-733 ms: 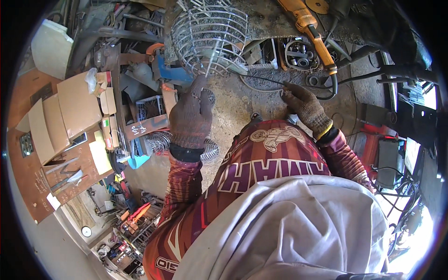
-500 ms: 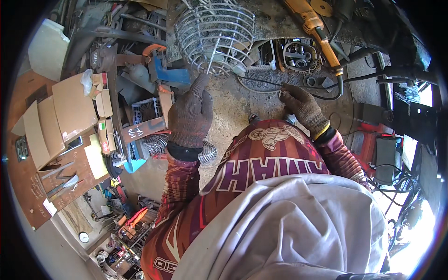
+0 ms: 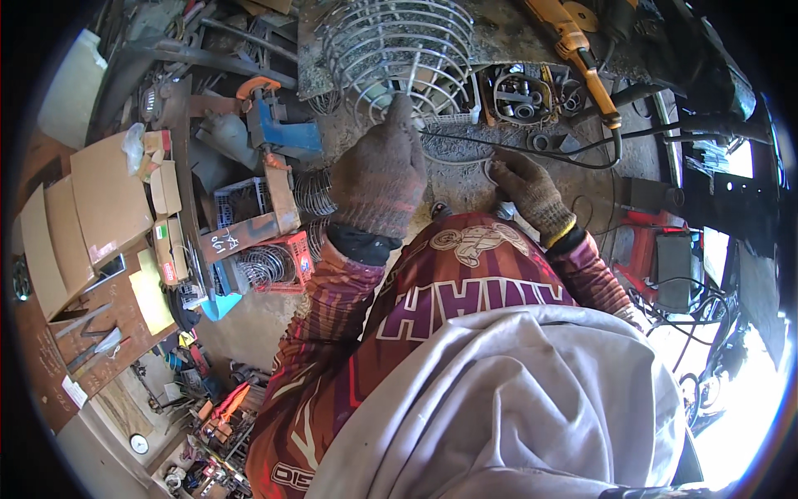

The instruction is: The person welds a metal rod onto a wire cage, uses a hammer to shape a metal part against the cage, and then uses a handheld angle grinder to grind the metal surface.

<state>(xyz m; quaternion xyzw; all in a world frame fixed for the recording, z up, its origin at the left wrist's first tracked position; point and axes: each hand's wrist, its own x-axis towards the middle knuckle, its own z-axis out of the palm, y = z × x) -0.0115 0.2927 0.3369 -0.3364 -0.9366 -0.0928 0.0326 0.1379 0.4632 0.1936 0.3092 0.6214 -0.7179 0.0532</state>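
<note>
A round wire cage of bent metal rings and ribs stands on the dark worktop ahead of me. My left hand, in a brown knitted glove, is closed at the cage's near end, its fingertips overlapping the lower rings. A bright straight rod meets those fingertips; I cannot tell whether it is a rib or a loose piece. My right hand, gloved alike, is held in front of my thigh with its fingers curled together. Its fingertips are near a thin dark cable; anything inside them is hidden.
An orange angle grinder lies on the worktop at the right. Below its edge is a bin of metal parts. A blue-and-orange clamp, coiled wire rings and an opened cardboard box are on the left.
My left hand has moved rightward and up, further over the cage's near rings. My right hand keeps nearly the same pose. The whole view has shifted slightly.
</note>
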